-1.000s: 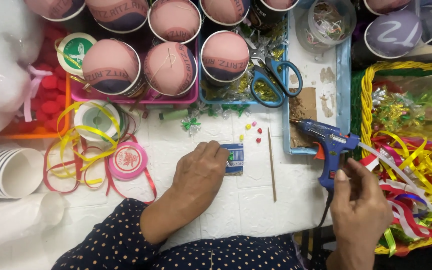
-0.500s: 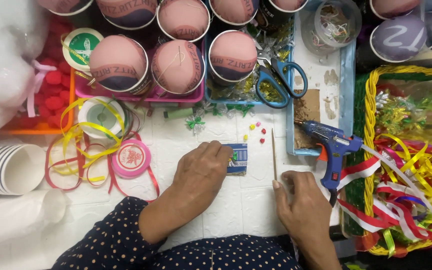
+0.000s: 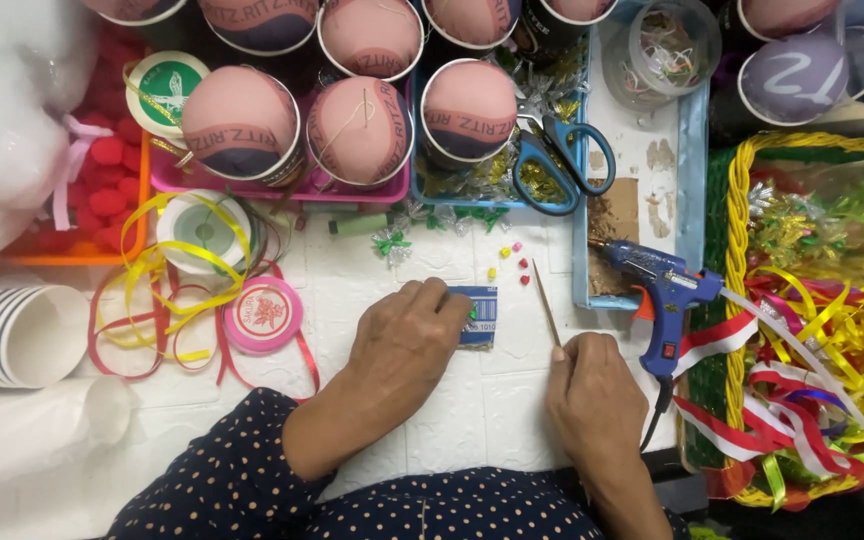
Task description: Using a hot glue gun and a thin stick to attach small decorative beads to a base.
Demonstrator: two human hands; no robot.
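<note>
Left hand (image 3: 407,345) lies palm down, fingers curled forward, dotted sleeve to the wrist. Right hand (image 3: 592,395) rests close beside it, fingertips pinched together.

White brick-patterned tabletop (image 3: 452,420), evenly lit, crowded with craft supplies

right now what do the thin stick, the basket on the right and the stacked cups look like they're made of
Thin stick, at the right hand: likely bamboo or wood, pale tan, matte.
Basket: woven wicker or plastic cane, glossy yellow braided rim; hard to tell which.
Stacked cups: probably paper, matte white, thin rolled rims.
</note>
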